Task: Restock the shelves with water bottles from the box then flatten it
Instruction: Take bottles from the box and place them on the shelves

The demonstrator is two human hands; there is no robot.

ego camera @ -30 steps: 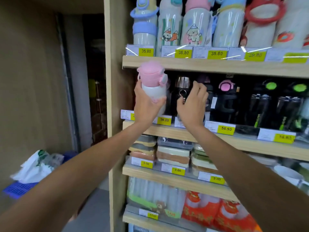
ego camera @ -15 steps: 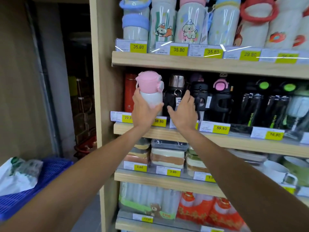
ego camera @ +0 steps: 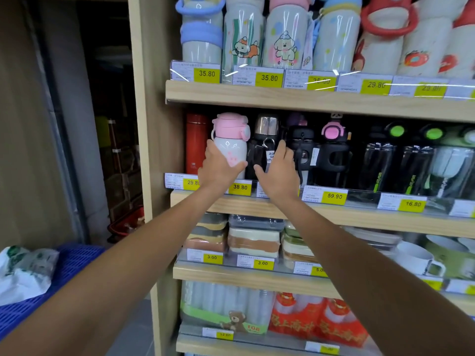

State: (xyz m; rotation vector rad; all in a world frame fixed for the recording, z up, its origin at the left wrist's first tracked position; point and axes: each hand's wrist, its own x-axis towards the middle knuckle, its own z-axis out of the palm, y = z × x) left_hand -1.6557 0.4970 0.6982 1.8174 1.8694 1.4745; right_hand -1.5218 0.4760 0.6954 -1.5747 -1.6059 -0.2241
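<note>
A white water bottle with a pink lid (ego camera: 230,140) stands upright on the second wooden shelf (ego camera: 257,205), between a red flask (ego camera: 196,142) and a black bottle with a steel cap (ego camera: 264,145). My left hand (ego camera: 221,168) grips the pink-lidded bottle around its lower body. My right hand (ego camera: 279,173) is in front of the black bottle, fingers straight and raised against it, thumb spread. The box is not in view.
More black bottles (ego camera: 334,155) fill the second shelf to the right. Cartoon-print bottles (ego camera: 285,37) line the shelf above, food containers (ego camera: 253,240) the one below. A blue plastic crate (ego camera: 51,291) holding a white bag (ego camera: 23,271) sits at lower left.
My left hand has lowered the pink-lidded bottle onto the shelf and pushed it back into the row. My right hand has slid down the black bottle. The camera has shifted left.
</note>
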